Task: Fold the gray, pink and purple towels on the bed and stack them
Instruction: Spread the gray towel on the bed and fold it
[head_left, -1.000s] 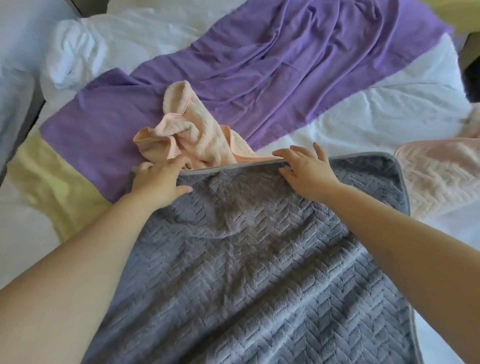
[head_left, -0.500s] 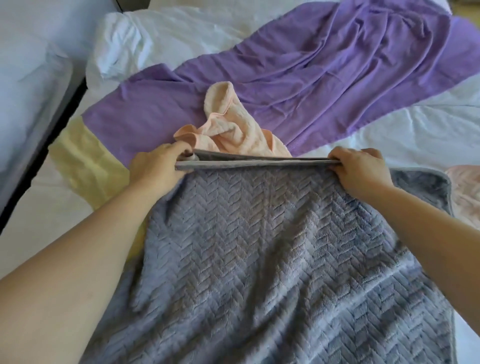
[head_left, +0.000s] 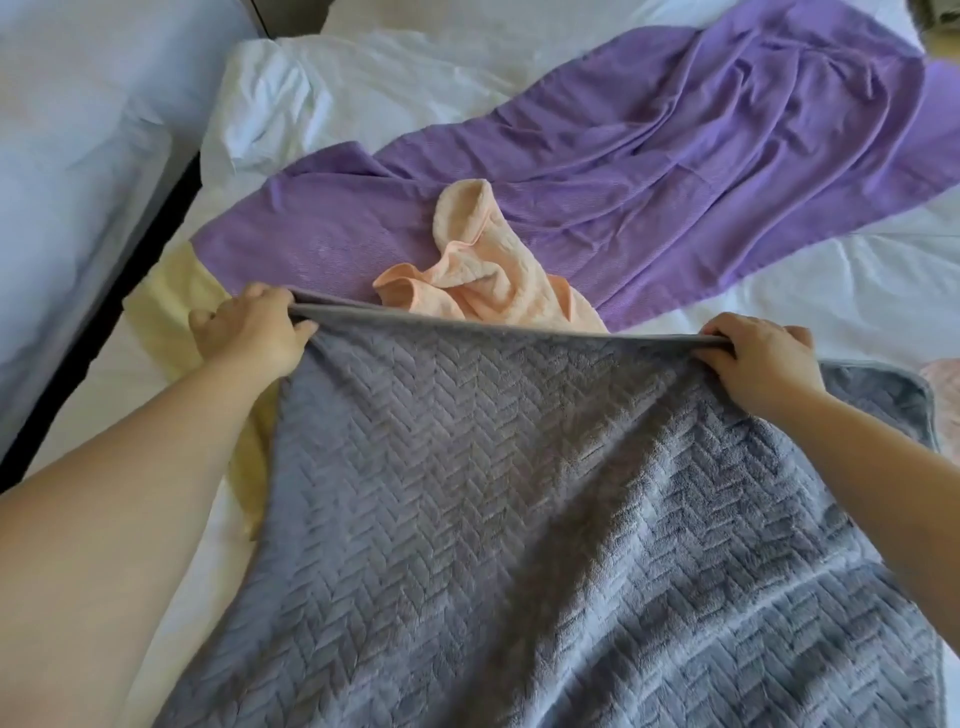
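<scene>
A gray towel (head_left: 519, 519) with a herringbone weave fills the lower half of the view. My left hand (head_left: 254, 330) pinches its far edge at the left end and my right hand (head_left: 758, 358) grips that same edge at the right, so the edge runs taut and lifted between them. Just beyond the edge lies a crumpled pink towel (head_left: 488, 275). Behind it a large purple towel (head_left: 649, 171) is spread in wrinkles across the bed. A second layer of the gray towel shows under my right hand.
The bed has a white sheet (head_left: 831, 291) and a white pillow (head_left: 265, 114) at the far left. A pale yellow cloth (head_left: 171, 296) lies under the purple towel at the left. Another pink cloth (head_left: 943, 374) peeks in at the right edge. A dark gap (head_left: 119, 322) separates a second bed.
Both hands went from resting on the gray towel's far edge to gripping it, then moved apart, stretching and lifting the edge. The view shifted left.
</scene>
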